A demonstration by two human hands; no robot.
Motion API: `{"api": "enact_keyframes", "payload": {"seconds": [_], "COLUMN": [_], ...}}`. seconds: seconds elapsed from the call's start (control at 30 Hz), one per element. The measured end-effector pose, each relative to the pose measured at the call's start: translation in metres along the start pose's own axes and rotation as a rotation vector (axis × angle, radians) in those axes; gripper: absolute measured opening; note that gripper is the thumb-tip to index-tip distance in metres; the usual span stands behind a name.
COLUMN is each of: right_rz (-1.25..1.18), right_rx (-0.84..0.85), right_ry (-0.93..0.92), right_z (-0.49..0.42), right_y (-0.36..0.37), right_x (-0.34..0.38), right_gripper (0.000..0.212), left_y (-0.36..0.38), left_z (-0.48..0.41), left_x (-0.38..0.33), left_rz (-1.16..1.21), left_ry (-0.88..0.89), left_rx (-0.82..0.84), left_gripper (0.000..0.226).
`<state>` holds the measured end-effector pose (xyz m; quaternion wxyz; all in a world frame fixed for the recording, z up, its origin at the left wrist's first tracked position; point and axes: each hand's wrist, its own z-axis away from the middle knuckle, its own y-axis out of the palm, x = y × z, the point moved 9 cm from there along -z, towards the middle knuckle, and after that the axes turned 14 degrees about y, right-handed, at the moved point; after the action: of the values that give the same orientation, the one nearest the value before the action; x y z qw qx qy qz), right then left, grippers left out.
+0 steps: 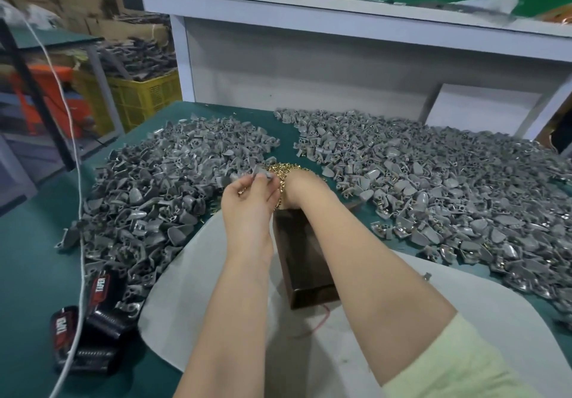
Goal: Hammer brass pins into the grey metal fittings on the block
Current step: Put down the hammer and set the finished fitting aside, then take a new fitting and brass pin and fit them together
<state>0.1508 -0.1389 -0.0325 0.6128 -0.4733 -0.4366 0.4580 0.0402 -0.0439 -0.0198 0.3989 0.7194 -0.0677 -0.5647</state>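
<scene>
My left hand (250,193) pinches a grey metal fitting (263,174) at its fingertips, just beyond the far end of the dark block (305,261). My right hand (301,185) is curled down into the small heap of brass pins (286,169) beyond the block; its fingers are hidden, so what it holds cannot be seen. The block lies lengthwise between my forearms on a grey-white mat (198,277). No hammer is in view.
Large piles of grey fittings lie left (161,181) and right (458,187) on the green table. Black tool handles marked TAPER (93,314) and a white cable (82,243) sit front left. A white shelf (309,10) with brass pins stands behind.
</scene>
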Motion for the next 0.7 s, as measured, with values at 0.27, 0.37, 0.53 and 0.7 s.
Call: {"api": "enact_keyframes", "payload": {"seconds": [0.27, 0.37, 0.53, 0.7], "right_rz": [0.07, 0.067, -0.275, -0.775], "right_rx": [0.154, 0.06, -0.124, -0.161], "right_ry": [0.012, -0.005, -0.005, -0.069], "right_z": [-0.01, -0.006, 0.007, 0.03], "right_y": [0.018, 0.011, -0.014, -0.05], "right_x": [0.008, 0.01, -0.004, -0.038], "right_gripper": [0.014, 0.009, 0.016, 0.013], "left_y": [-0.001, -0.006, -0.01, 0.004], "left_z": [0.0, -0.003, -0.004, -0.002], "left_x": [-0.001, -0.004, -0.008, -0.012], "left_rz": [-0.031, -0.055, -0.073, -0.387], "left_ry": [0.01, 0.064, 0.12, 0.209], "left_rx": [-0.016, -0.06, -0.096, 0.105], "left_gripper": [0.007, 0.01, 0.014, 0.022]}}
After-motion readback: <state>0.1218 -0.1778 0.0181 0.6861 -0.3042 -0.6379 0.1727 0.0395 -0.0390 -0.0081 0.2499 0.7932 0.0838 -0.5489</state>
